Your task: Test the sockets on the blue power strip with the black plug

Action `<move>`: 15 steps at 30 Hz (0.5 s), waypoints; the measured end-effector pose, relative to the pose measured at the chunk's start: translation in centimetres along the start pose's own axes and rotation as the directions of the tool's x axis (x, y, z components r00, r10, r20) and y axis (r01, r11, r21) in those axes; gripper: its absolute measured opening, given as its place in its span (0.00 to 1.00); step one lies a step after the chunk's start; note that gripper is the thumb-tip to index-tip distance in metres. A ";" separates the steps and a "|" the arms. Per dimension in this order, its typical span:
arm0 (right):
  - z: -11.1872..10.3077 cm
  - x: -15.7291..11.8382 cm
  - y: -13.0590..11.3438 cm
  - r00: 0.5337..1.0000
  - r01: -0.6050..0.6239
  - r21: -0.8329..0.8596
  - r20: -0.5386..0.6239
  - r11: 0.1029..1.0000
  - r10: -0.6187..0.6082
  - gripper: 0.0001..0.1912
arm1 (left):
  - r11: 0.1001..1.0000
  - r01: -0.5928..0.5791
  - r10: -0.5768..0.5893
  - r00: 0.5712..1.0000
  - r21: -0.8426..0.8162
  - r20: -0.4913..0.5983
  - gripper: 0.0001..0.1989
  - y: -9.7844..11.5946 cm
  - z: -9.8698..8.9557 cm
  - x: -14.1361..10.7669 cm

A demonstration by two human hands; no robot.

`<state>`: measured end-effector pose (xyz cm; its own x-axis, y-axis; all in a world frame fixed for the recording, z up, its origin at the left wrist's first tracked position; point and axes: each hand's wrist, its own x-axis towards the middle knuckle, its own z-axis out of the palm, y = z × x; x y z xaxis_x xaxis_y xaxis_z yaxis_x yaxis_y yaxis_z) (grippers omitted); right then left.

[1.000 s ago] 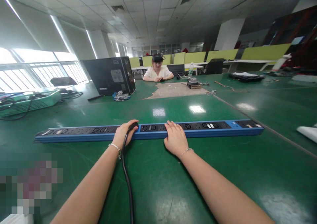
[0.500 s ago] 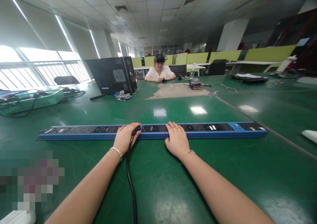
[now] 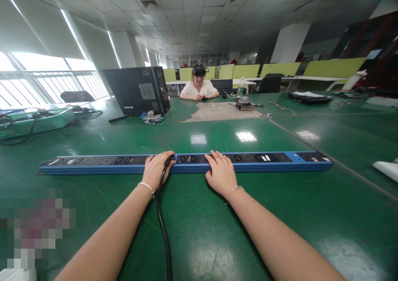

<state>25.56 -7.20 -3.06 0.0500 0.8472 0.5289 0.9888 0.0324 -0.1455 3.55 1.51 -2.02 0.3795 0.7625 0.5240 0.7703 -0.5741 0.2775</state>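
Observation:
A long blue power strip (image 3: 264, 168) with black sockets along its top lies crosswise on the green table (image 3: 192, 214). My left hand (image 3: 157, 169) is wrapped over the strip left of its middle, fingers together over its top. A black cable (image 3: 160, 206) comes out from under that hand and runs down to the bottom edge of the view; its plug is partly hidden by the fingers. My right hand (image 3: 221, 173) rests on the strip right of the middle, its fingers over the sockets and its thumb at the front side.
Behind stand a black computer case (image 3: 137, 91), a glove (image 3: 151, 117) and a small metal device (image 3: 244, 102). A green basket (image 3: 46, 121) with cables is at the left. Across the table sits a person (image 3: 199, 86). A white object (image 3: 385, 170) lies at the right edge.
The view has shifted slightly, so the scene sits a little further left. Both hands stay on the strip; the right fingers have moved slightly.

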 end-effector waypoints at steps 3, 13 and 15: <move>0.0 0.0 0.1 1.000 0.004 0.001 -0.002 1.000 -0.004 0.26 | 0.993 0.031 -0.042 0.995 -0.118 -0.091 0.14 0.0 -0.7 0.4; 0.1 0.1 0.1 1.000 0.008 0.000 0.001 1.000 -0.008 0.26 | 0.947 0.233 -0.278 0.940 -0.224 -0.197 0.17 -9.2 -5.6 0.1; 0.1 0.0 0.1 1.000 0.009 -0.003 0.003 1.000 -0.009 0.26 | 0.952 0.227 -0.255 0.960 -0.205 -0.118 0.18 -10.8 -5.4 -0.3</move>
<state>25.64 -7.11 -3.12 0.0412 0.8483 0.5279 0.9896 0.0381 -0.1385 -7.68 5.90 -0.78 0.1077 0.8429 0.5271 0.7146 -0.4343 0.5484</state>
